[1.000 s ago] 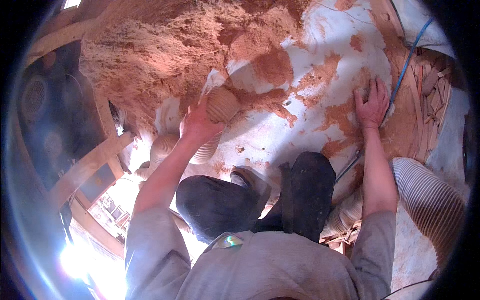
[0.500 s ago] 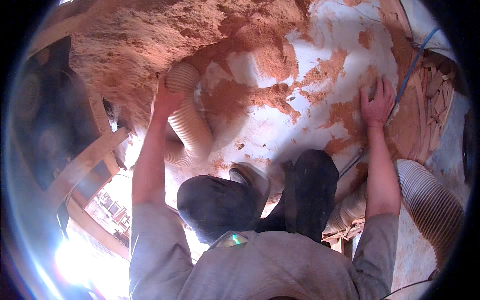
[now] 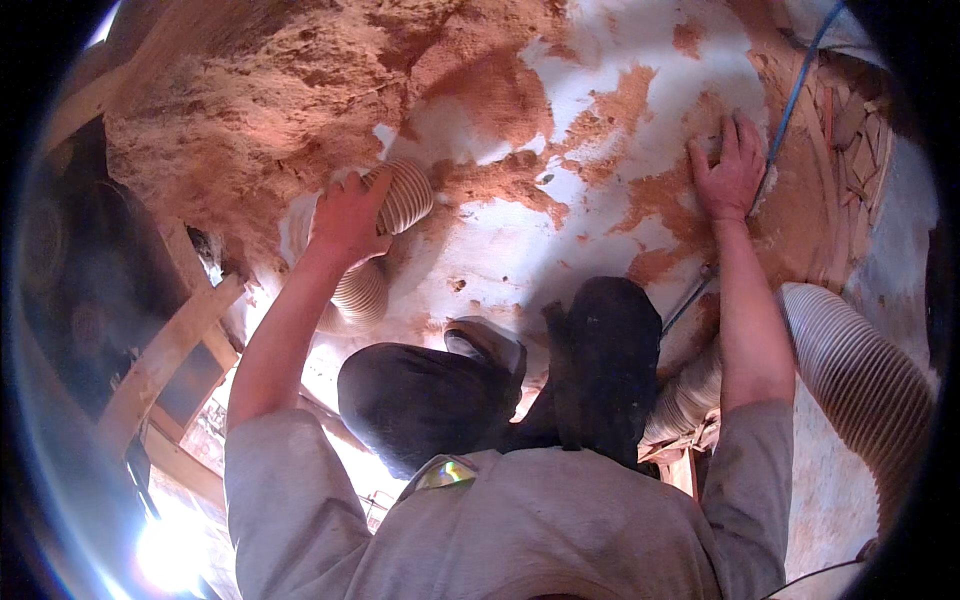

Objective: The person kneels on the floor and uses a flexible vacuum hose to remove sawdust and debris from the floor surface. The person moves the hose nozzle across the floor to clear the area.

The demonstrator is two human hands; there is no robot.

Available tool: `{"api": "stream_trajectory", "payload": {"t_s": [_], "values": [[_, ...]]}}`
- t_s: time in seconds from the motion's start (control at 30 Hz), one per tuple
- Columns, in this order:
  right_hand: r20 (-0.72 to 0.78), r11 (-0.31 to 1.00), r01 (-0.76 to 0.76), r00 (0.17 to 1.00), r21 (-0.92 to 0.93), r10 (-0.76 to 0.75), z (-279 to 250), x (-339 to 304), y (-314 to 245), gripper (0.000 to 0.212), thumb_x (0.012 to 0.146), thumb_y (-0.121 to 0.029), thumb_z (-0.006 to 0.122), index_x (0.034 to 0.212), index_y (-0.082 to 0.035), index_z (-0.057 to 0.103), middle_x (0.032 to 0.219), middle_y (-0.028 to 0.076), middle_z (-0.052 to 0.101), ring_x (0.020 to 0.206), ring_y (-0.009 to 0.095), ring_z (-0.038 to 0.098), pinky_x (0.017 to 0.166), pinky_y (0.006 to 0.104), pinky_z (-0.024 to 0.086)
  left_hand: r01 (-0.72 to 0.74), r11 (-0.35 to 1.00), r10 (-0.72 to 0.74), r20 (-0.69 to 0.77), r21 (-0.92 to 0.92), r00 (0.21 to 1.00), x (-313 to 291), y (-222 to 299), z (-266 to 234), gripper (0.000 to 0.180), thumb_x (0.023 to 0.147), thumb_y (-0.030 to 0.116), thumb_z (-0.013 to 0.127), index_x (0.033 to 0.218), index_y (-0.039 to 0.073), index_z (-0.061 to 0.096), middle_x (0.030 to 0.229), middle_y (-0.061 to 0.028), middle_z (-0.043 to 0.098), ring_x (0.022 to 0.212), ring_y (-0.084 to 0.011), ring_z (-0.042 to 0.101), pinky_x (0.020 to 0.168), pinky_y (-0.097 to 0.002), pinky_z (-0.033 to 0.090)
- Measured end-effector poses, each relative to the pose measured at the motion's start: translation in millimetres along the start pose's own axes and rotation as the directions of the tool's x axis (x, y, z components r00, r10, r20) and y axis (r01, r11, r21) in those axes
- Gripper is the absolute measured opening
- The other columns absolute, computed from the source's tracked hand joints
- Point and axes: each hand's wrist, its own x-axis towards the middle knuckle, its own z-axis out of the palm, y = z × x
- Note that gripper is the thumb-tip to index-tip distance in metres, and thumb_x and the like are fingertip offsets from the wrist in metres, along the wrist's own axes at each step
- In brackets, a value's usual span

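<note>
Left hand (image 3: 347, 218) grips a pale, ridged, bendy hose (image 3: 408, 195).
It's near the left edge of the dusty white floor (image 3: 510, 240), beside a big, crumbly brown heap (image 3: 260, 110); the empty right hand (image 3: 733, 170) lies flat by a blue cord (image 3: 800, 90).

The beige corrugated flexible hose (image 3: 409, 197) bent beside the heaped reddish dust (image 3: 260, 110), over a pale, dust-streaked surface (image 3: 500, 245). Its middle was partly hidden.
</note>
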Motion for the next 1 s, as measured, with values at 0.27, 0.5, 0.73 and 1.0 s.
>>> {"api": "stream_trajectory", "payload": {"t_s": [0.27, 0.5, 0.73, 1.0], "values": [[-0.002, 1.000, -0.007, 1.000, 0.029, 0.007, 2, 0, 1, 0.072, 0.082, -0.056, 0.072, 0.138, -0.012, 0.059, 0.151, 0.008, 0.047, 0.142, 0.031, 0.039, 0.117, 0.0475, 0.031, 0.042, 0.994, -0.049, -0.078, -0.097, 0.996, -1, 47, 1, 0.101, 0.059, 0.035, 0.086, 0.149, 0.020, 0.043, 0.114, -0.0206, 0.059, 0.100, -0.0427, 0.064, 0.086, -0.0526, 0.055], [0.007, 1.000, -0.007, 1.000, 0.011, 0.007, -2, 1, -1, 0.071, 0.082, -0.055, 0.072, 0.136, -0.011, 0.060, 0.153, 0.009, 0.045, 0.144, 0.029, 0.037, 0.119, 0.0471, 0.029, -0.007, 0.990, 0.008, 0.007, -0.144, 1.000, 14, 104, -43, 0.090, 0.067, 0.035, 0.083, 0.145, 0.015, 0.043, 0.116, -0.0221, 0.060, 0.105, -0.0409, 0.064, 0.089, -0.0511, 0.054], [0.036, 1.000, -0.020, 0.999, -0.015, 0.021, 0, 3, -2, 0.070, 0.083, -0.052, 0.072, 0.138, -0.010, 0.058, 0.154, 0.010, 0.044, 0.144, 0.030, 0.036, 0.119, 0.0478, 0.029, 0.055, 0.990, -0.055, 0.003, -0.126, 0.998, 18, 125, -43, 0.085, 0.069, 0.035, 0.082, 0.144, 0.016, 0.044, 0.119, -0.0230, 0.058, 0.111, -0.0403, 0.060, 0.093, -0.0538, 0.050], [0.037, 0.998, 0.020, 0.999, -0.061, -0.018, 1, -1, 2, 0.069, 0.085, -0.043, 0.073, 0.142, -0.009, 0.054, 0.153, 0.014, 0.046, 0.142, 0.033, 0.039, 0.117, 0.0474, 0.030, 0.077, 0.979, -0.060, 0.097, -0.187, 0.993, -1, 87, -35, 0.084, 0.072, 0.031, 0.081, 0.145, 0.017, 0.044, 0.124, -0.0264, 0.057, 0.114, -0.0426, 0.061, 0.095, -0.0542, 0.052]]}}
